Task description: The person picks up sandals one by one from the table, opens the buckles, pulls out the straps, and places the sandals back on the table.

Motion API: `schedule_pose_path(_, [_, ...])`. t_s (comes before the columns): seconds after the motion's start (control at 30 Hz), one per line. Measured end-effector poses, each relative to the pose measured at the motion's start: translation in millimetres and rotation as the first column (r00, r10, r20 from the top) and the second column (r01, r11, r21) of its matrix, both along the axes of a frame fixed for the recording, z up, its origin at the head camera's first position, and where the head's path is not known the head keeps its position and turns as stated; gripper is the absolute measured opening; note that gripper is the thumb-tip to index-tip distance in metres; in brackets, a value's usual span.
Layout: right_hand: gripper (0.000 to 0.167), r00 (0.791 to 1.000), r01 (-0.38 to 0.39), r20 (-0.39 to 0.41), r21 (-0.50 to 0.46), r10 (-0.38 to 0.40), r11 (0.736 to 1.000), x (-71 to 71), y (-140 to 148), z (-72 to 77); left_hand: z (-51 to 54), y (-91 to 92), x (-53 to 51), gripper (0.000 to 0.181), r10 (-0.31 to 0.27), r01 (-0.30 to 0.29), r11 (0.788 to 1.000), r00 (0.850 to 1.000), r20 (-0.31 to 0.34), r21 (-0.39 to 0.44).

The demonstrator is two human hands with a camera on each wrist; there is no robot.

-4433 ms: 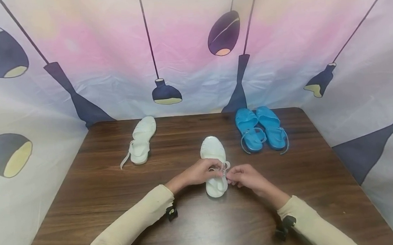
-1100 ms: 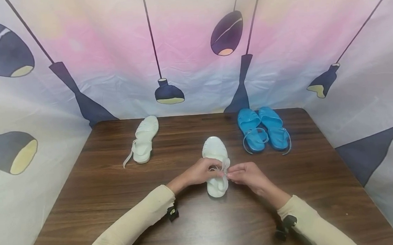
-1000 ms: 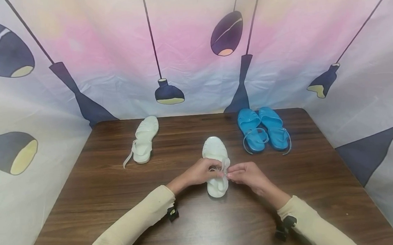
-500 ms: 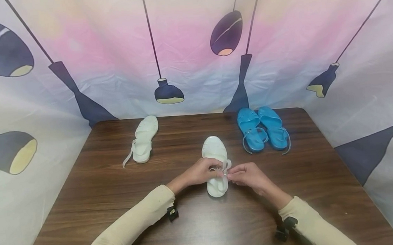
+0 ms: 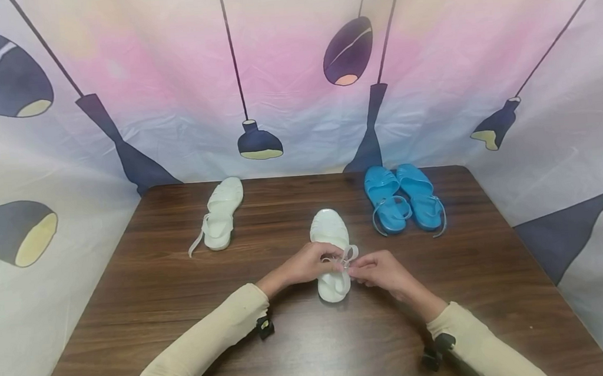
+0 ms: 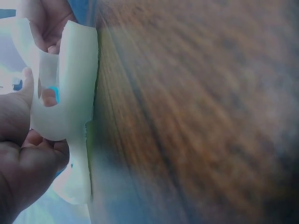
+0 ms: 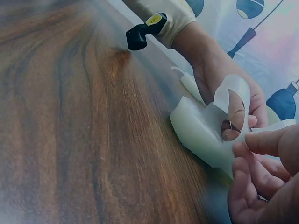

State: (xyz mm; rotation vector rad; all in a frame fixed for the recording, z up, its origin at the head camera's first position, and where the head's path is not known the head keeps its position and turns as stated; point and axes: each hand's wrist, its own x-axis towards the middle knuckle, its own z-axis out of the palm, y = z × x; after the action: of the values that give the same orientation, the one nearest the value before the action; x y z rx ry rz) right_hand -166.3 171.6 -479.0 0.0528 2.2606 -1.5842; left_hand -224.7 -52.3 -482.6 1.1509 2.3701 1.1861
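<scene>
A white jelly sandal (image 5: 328, 227) lies at the middle of the table, toe pointing away from me. My left hand (image 5: 307, 263) reaches over it from the left and pinches its ankle strap near the buckle. From the right side, my right hand (image 5: 379, 270) pinches the strap between thumb and forefinger. A loop of the strap (image 5: 352, 251) bulges up between the two hands. The sandal's heel (image 7: 198, 128) stands on the table in the right wrist view. Fingers mostly hide the buckle, so how the strap passes through it is unclear.
Another white sandal (image 5: 223, 212) lies at the back left with its strap hanging loose. Two blue sandals (image 5: 386, 202) stand side by side at the back right. A printed cloth (image 5: 294, 94) hangs behind the wooden table (image 5: 313, 340).
Both hands stay almost in place. About a second ago the strap lay closer to the sandal; now its loop bulges farther to the right above the right fingertips.
</scene>
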Motion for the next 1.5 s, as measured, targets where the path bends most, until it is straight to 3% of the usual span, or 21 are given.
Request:
schedule_pose_path(0.13, [0.024,1.0,0.019,0.003,0.001,-0.019,1.0,0.9,-1.5,-1.8,0.0,0.0,0.0,0.026,0.004,-0.004,1.0,1.0,0.008,0.001])
schedule_pose_path(0.4, [0.021,0.997,0.049,0.057,-0.09,-0.044,0.995,3.5,-3.6,-3.3,0.5,1.1,0.9,0.013,0.003,-0.004,1.0,1.0,-0.008,-0.021])
schedule_pose_path(0.93, [0.017,0.99,0.057,0.141,-0.19,-0.03,0.98,0.4,-3.8,-1.7,0.0,-1.0,0.8,0.011,-0.013,0.013,1.0,1.0,-0.019,-0.003])
schedule_pose_path(1.23, [0.016,0.977,0.094,0.209,-0.297,-0.032,0.95,4.2,-5.2,0.0,0.9,-1.8,0.7,0.011,0.004,-0.004,1.0,1.0,-0.006,-0.004])
schedule_pose_path(1.33, [0.015,0.982,0.103,0.179,-0.273,-0.055,0.956,3.5,-6.6,-2.6,0.8,-2.1,0.7,0.014,0.016,-0.016,1.0,1.0,0.006,-0.004])
schedule_pose_path(1.5, [0.019,0.991,0.092,0.106,-0.14,-0.078,0.986,0.6,-6.0,-2.9,0.2,-1.3,0.1,0.024,0.045,-0.045,0.999,0.998,0.032,-0.028])
